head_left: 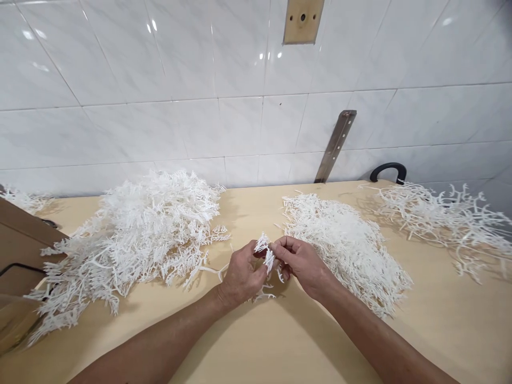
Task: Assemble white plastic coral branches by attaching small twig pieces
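Both hands meet over the middle of the table, closed around one small white branching sprig [264, 250], which looks like moulded plastic. My left hand [243, 274] grips it from the left, thumb toward me. From the right, my right hand [298, 262] pinches at its side between thumb and fingertips. Below the hands, a few loose white bits [264, 293] show near the tabletop. To the left lies a large heap of white branching sprigs [152, 229]. A flatter pile of thin white pieces [344, 245] lies just beyond my right hand.
Bare white branching stems [440, 218] spread at the far right, near a black curved handle [388, 169]. A brown box [20, 245] stands at the left edge. Behind the wooden table [320, 341], a metal strip [335, 146] leans at the tiled wall [160, 128].
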Action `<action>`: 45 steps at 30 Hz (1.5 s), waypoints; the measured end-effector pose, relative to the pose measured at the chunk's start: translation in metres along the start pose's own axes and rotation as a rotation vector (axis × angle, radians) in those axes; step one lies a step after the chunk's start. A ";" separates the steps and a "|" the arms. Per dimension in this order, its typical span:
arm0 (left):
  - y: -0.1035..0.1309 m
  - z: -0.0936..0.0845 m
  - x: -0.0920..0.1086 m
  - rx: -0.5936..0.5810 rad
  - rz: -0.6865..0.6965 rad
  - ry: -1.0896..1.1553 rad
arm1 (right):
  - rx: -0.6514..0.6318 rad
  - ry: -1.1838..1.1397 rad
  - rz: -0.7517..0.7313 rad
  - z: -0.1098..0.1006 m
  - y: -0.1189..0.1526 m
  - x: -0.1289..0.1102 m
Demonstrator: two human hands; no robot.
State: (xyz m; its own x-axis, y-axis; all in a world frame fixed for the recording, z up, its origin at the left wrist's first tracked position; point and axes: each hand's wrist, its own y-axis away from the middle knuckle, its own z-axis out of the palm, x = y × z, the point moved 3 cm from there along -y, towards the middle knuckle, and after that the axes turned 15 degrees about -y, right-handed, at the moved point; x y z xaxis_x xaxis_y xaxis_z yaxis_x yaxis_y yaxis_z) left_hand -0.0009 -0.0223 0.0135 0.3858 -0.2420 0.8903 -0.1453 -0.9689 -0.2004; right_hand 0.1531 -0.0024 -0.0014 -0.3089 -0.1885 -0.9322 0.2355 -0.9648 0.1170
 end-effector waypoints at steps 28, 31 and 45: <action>0.001 0.002 -0.010 0.086 0.054 -0.075 | 0.068 -0.008 -0.049 0.009 0.002 0.006; 0.000 0.001 -0.009 0.113 0.077 -0.106 | 0.047 -0.030 -0.052 0.008 0.001 0.009; -0.009 0.003 -0.012 -0.101 -0.261 0.222 | 0.103 0.068 -0.067 -0.003 -0.007 0.013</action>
State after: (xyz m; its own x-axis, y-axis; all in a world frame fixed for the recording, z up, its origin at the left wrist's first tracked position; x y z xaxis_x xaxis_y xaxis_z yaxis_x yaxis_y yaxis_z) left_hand -0.0015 -0.0110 0.0032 0.2157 0.0407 0.9756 -0.1621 -0.9838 0.0769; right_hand 0.1500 0.0028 -0.0155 -0.2569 -0.1132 -0.9598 0.1199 -0.9892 0.0846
